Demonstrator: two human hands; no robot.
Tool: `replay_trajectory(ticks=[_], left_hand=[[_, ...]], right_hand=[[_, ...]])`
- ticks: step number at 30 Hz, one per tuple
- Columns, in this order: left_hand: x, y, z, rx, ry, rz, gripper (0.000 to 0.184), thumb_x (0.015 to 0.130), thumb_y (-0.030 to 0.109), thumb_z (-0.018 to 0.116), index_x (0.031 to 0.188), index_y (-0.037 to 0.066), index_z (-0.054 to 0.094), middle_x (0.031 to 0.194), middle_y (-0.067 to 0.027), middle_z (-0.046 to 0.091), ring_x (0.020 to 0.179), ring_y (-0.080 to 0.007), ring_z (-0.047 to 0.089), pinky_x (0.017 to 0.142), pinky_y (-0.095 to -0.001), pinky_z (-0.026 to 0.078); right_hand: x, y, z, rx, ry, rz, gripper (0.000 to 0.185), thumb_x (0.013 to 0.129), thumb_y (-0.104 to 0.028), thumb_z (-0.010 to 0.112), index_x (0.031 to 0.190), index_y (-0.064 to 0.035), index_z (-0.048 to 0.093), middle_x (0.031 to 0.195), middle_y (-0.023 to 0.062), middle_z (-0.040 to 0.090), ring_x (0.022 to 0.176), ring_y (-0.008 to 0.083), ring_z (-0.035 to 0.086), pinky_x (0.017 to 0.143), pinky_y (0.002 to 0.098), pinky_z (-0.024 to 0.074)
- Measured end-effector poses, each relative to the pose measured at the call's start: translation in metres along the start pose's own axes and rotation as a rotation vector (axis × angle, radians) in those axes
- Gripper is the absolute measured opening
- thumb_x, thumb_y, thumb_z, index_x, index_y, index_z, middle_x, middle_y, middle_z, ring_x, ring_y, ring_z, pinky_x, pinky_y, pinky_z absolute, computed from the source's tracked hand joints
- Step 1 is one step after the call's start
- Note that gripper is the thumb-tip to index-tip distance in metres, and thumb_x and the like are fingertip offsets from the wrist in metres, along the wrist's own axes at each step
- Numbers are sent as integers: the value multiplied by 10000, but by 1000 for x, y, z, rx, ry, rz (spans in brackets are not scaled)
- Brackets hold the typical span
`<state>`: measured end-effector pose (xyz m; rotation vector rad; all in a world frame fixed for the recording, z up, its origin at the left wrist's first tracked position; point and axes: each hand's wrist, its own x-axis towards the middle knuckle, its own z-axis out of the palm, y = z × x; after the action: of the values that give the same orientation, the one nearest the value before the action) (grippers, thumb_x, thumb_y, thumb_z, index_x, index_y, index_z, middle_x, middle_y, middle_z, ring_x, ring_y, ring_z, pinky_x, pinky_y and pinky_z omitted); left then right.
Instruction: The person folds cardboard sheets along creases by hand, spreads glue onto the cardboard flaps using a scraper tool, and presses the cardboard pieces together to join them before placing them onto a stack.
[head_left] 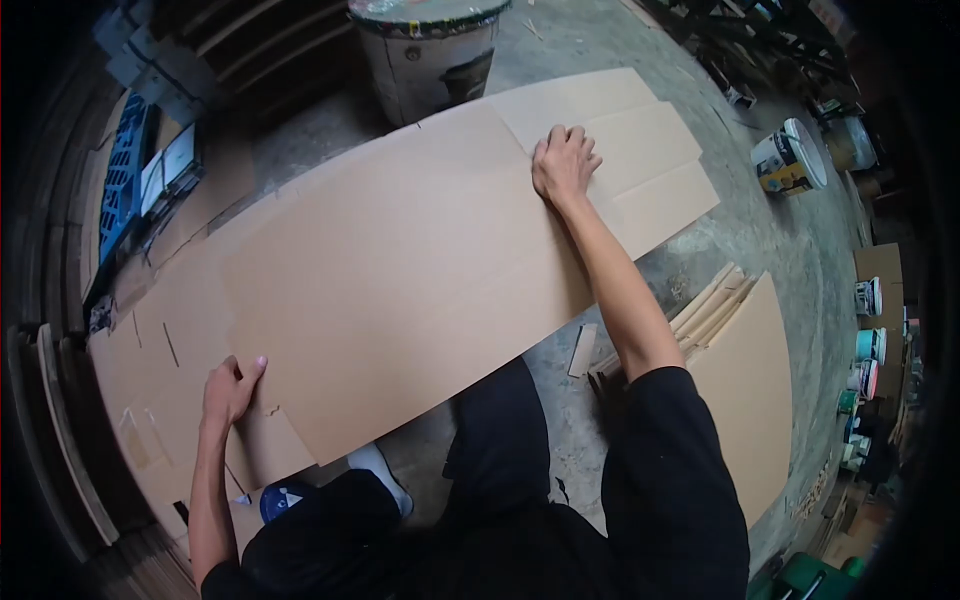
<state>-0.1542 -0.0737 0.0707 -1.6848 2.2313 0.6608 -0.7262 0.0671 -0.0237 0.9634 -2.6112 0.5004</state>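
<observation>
A wide brown cardboard sheet (400, 250) lies slantwise in front of me, over more cardboard. My right hand (567, 163) has its fingers curled at the sheet's far right edge, beside creased cardboard flaps (640, 150) that stick out beyond it. Near the left end, my left hand (232, 388) is closed on the cardboard with its thumb stretched along the top; the other fingers are mostly hidden. Short dark slits and a strip of clear tape (145, 435) mark the cardboard left of that hand.
A large drum (425, 65) stands behind the sheet. On the concrete floor at right are a paint bucket (790, 158), a stack of folded cardboard (750, 390) and a small offcut (582, 350). Long stacked strips (70, 430) line the left side. My legs are under the near edge.
</observation>
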Motion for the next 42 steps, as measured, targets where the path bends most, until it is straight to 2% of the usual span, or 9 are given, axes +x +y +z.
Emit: replay_trajectory(ticks=[10,16,18,19,20,22,23,27,42], left_hand=[[4,-10,10,90,17,91,851,864,713,589,1149,-87,651,1061,-308,701,1046,-447,673,934,-488,517],[5,-12,16,126,88,128,896,854,804,497,1216,7,687,1171,-294,677,1121,-448,639,959,-514,505],[5,-13,15,111,53,83,831,838,797,525,1240,91,699,1229,-244,675,1151,-424,633,978,-498,503],[9,-18,18,75,64,89,839,825,797,540,1240,86,699,1230,-238,678,1149,-417,638,973,-494,509],[11,-22,22,44,79,113,848,812,798,556,1241,80,699,1231,-232,681,1147,-411,643,968,-491,515],[10,-17,17,52,78,72,866,801,801,567,1240,66,699,1220,-232,687,1141,-408,649,963,-491,520],[8,-15,19,69,89,44,885,789,805,578,1239,53,699,1209,-231,693,1136,-405,655,958,-491,526],[7,-20,28,22,96,27,907,775,809,593,1221,27,705,1188,-236,700,1130,-408,661,953,-504,529],[-10,-17,30,-70,220,28,901,756,772,637,1246,16,672,1229,-222,683,1157,-398,654,951,-551,522]], right_hand=[[2,-3,-5,-17,-43,41,334,929,-328,519,1078,-54,636,1182,189,567,1152,394,516,930,606,395],[-13,-52,-47,-13,38,-307,226,931,-245,576,1032,-57,651,1087,169,604,1044,354,589,853,553,460],[-56,-96,-55,406,126,-676,203,909,-153,656,1056,-23,603,1063,172,592,968,354,588,833,506,477],[-114,-134,-75,742,-63,-623,224,887,-83,687,1074,-10,589,1084,184,590,994,378,584,884,472,490],[-154,-157,-99,743,-344,-722,268,867,-112,699,1087,-6,590,1167,210,593,1092,395,584,955,441,488],[-239,-195,-128,765,-439,-1151,448,775,-214,799,1126,-10,609,1258,206,591,1207,395,563,1014,472,468],[-271,-215,-154,807,-586,-1164,475,775,-277,816,1154,-50,642,1286,190,596,1252,376,544,1044,478,444],[-333,-230,-133,705,-457,-1145,424,819,-308,789,1171,-103,670,1347,161,584,1306,344,520,1084,520,404],[-345,-235,-123,577,-327,-1127,445,812,-265,802,1213,-123,674,1437,144,544,1376,337,477,1116,579,354]])
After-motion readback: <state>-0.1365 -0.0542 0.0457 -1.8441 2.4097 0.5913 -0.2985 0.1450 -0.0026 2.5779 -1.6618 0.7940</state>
